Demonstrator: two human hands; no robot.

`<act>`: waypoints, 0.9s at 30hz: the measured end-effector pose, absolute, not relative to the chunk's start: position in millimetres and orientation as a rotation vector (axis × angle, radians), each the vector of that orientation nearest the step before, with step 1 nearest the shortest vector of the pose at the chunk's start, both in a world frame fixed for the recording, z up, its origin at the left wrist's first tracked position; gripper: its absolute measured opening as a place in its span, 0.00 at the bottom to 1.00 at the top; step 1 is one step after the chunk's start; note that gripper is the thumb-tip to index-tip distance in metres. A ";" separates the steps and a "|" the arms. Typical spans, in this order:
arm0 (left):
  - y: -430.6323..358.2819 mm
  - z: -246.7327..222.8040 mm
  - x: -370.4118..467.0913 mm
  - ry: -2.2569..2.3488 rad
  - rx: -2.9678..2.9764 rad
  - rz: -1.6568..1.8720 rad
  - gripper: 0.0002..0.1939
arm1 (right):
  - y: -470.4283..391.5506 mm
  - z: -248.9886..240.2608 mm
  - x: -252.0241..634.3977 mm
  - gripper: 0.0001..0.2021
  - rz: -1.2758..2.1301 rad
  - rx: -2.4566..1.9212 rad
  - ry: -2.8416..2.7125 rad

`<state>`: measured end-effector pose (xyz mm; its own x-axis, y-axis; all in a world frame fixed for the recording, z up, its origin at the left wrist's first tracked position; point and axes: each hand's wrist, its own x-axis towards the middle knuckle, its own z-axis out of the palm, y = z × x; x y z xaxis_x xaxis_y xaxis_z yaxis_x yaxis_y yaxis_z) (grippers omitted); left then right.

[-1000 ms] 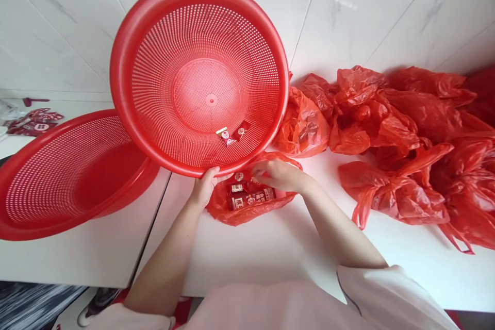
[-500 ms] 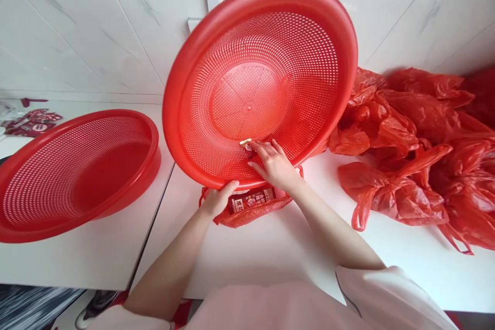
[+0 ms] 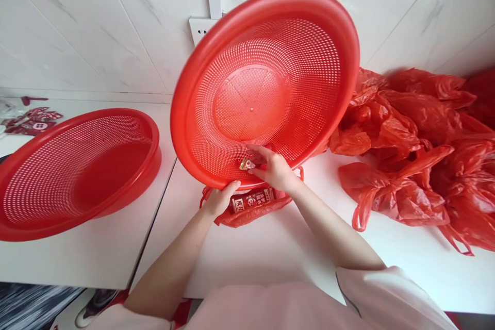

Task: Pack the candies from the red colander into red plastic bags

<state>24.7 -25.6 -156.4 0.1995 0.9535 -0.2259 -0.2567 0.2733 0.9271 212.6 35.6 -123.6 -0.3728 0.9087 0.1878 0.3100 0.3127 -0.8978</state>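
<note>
A large red mesh basket [image 3: 251,103] is tilted up, its inside facing me. My left hand [image 3: 222,200] grips its lower rim, thumb over the edge. Inside the basket, near that rim, my right hand [image 3: 273,167] has thumb and fingers around a small red and gold packet [image 3: 246,164]. Below the basket's rim an open red plastic bag [image 3: 251,215] lies on the white table, with a printed red package [image 3: 253,200] inside it.
A second red basket [image 3: 112,175] leans at the left. Tied red plastic bags [image 3: 406,191] are heaped at the right. Small red packets [image 3: 36,121] lie at the far left. Behind the table stands a tiled wall with a socket [image 3: 200,28].
The basket has shifted slightly right and down. The small packet is lower, nearer the rim, and my right hand has moved down, its fingers now more curled.
</note>
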 end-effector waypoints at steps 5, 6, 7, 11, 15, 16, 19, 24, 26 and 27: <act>-19.7 -160.5 20.8 0.966 0.827 1.053 0.19 | 38.5 -113.9 215.9 0.26 1.488 -0.929 -1.295; -18.6 -161.2 20.3 0.975 0.822 1.057 0.19 | 38.8 -111.2 217.6 0.25 1.577 -0.923 -1.165; -17.6 -161.6 19.8 0.978 0.823 1.069 0.19 | 39.0 -108.7 219.2 0.24 1.648 -0.923 -1.049; -15.6 -160.6 19.3 0.965 0.833 1.133 0.19 | 37.8 -102.2 221.2 0.22 1.772 -0.903 -0.861; -16.3 -157.5 19.3 0.981 0.808 1.086 0.17 | 36.1 -101.5 217.3 0.20 1.751 -0.762 -0.855; -16.7 -156.8 19.3 0.979 0.804 1.082 0.17 | 35.7 -101.4 216.6 0.20 1.749 -0.743 -0.862; -17.3 -155.4 19.6 0.967 0.798 1.086 0.16 | 35.1 -101.2 216.3 0.22 1.770 -0.758 -0.901; -17.5 -156.5 20.2 0.961 0.802 1.113 0.16 | 35.4 -104.1 215.7 0.25 1.731 -0.806 -0.989; -17.2 -158.1 19.8 0.979 0.774 1.094 0.16 | 36.0 -106.7 214.4 0.28 1.703 -0.814 -1.038; -16.9 -158.7 19.4 0.991 0.757 1.082 0.15 | 36.1 -107.7 213.9 0.28 1.690 -0.814 -1.061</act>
<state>19.4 -16.9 -158.7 0.1468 0.9505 -0.2738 -0.3556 0.3090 0.8821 213.9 36.1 -107.7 -0.3300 0.9427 -0.0491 -0.3657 -0.1756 -0.9140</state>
